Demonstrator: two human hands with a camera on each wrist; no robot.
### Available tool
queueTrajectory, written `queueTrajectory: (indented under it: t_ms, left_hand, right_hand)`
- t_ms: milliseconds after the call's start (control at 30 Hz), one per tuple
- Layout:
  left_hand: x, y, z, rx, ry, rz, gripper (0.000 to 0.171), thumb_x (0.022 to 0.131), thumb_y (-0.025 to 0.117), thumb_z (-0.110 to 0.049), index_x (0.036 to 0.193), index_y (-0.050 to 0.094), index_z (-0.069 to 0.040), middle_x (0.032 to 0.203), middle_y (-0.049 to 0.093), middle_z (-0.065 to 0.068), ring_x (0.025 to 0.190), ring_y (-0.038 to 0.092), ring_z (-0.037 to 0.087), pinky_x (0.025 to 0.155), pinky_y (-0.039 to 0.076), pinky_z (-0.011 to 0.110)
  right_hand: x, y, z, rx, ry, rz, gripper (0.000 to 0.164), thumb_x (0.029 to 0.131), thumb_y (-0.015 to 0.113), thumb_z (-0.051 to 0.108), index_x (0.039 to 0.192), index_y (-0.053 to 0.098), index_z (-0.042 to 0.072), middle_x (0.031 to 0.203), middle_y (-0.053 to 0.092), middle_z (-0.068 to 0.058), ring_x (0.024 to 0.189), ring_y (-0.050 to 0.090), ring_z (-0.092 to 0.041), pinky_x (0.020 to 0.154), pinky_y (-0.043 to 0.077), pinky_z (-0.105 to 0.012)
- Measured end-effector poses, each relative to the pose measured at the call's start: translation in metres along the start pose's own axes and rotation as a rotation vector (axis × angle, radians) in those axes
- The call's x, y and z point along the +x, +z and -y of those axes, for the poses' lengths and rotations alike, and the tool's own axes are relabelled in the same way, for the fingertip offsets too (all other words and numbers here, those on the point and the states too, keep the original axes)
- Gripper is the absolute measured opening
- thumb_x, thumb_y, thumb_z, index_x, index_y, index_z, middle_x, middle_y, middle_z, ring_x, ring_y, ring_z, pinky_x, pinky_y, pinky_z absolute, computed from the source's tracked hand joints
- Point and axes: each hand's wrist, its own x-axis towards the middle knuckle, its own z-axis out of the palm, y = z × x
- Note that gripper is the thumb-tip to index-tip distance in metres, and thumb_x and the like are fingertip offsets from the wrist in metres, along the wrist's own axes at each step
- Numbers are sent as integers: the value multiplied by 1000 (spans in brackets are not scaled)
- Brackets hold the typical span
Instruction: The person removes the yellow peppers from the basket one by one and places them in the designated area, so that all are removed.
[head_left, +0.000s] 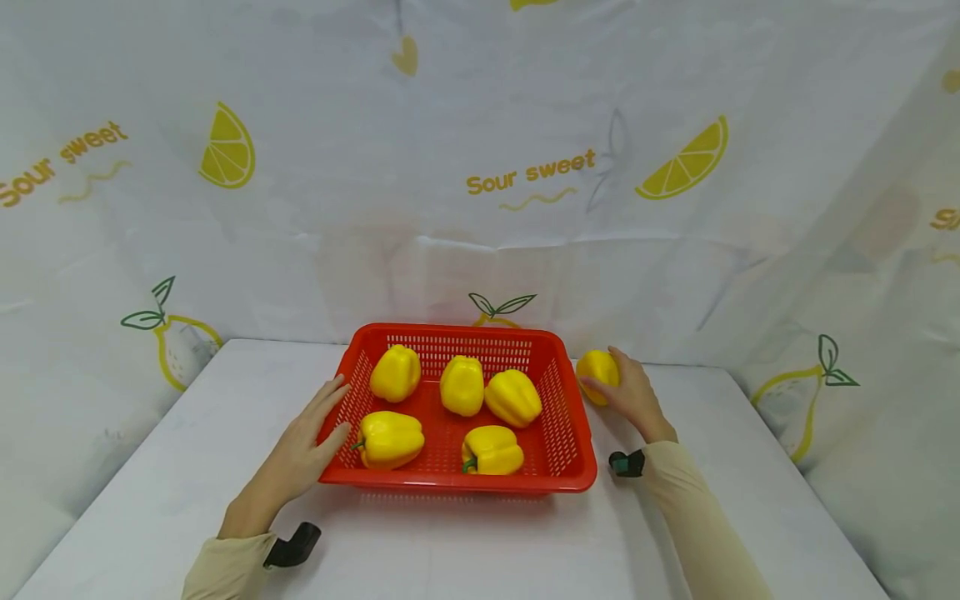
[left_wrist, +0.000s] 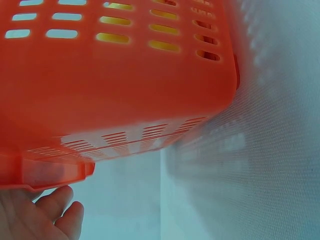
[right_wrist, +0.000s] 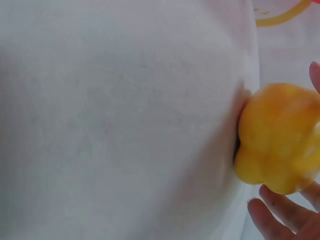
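Observation:
A red plastic basket [head_left: 442, 482] with slotted walls stands on the white table and holds several yellow bell peppers [head_left: 462, 387]. My left hand [head_left: 298, 454] rests at the basket's left rim, its fingers loosely extended; the left wrist view shows some fingertips [left_wrist: 70, 220] beside the rim. Outside the basket, near its back right corner, my right hand [head_left: 636, 396] holds another yellow bell pepper [head_left: 597, 367] between thumb and fingers. In the right wrist view this pepper [right_wrist: 277, 137] sits close to the table surface, though whether it touches is unclear.
The white-covered table [head_left: 457, 550] ends at a hanging white cloth [head_left: 360, 267] printed with lemons and words. A dark wrist mount [head_left: 294, 546] sits at the left cuff, and another dark mount [head_left: 627, 464] is at the right cuff.

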Motion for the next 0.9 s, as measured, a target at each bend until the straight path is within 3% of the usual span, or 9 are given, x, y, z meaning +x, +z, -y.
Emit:
queueTrajectory:
  t_ms: [333, 700, 900]
  left_hand:
    - [0, 1, 4, -8, 21, -7, 54, 98, 54, -15, 148, 40, 0, 161, 30, 18, 147, 27, 44, 115, 26, 68]
    - [0, 0, 3, -7, 14, -6, 55, 98, 54, -15, 149, 40, 0, 161, 30, 18, 147, 27, 45, 114, 27, 67]
    - [0, -1, 1, -8, 8, -2, 55, 98, 54, -15, 149, 39, 0, 161, 30, 18, 147, 27, 45, 114, 27, 68]
  right_hand:
    - [-9, -12, 9, -25, 18, 19, 89, 92, 64, 48, 155, 23, -1, 154, 28, -35, 137, 34, -52, 112, 30, -69]
    - [-20, -18, 15, -82, -56, -60, 82, 90, 69, 40, 152, 31, 1, 147, 39, -33, 124, 48, -51, 97, 48, -66]
    - [-25, -20, 17, -81, -100, -87, 79, 90, 70, 37, 151, 34, 1, 144, 43, -32, 124, 49, -50, 95, 49, -66]
